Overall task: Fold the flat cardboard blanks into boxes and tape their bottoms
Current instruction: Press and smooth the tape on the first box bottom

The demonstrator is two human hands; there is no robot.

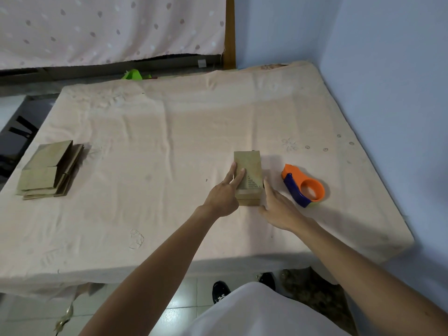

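Two hands at one box (248, 175), centre-right of frame | left hand (224, 195) flat on its top, fingers straight | right hand (278, 207) open, just beside its right wall | long axis runs up-frame | tape dispenser (303, 186) lies right, nearer right hand | flat blanks (48, 170) far left

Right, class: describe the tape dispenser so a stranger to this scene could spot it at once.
On the pale cloth-covered table, look just right of the cardboard box. The tape dispenser lies there. It alone is bright orange and blue; its neighbours are dull brown cardboard.
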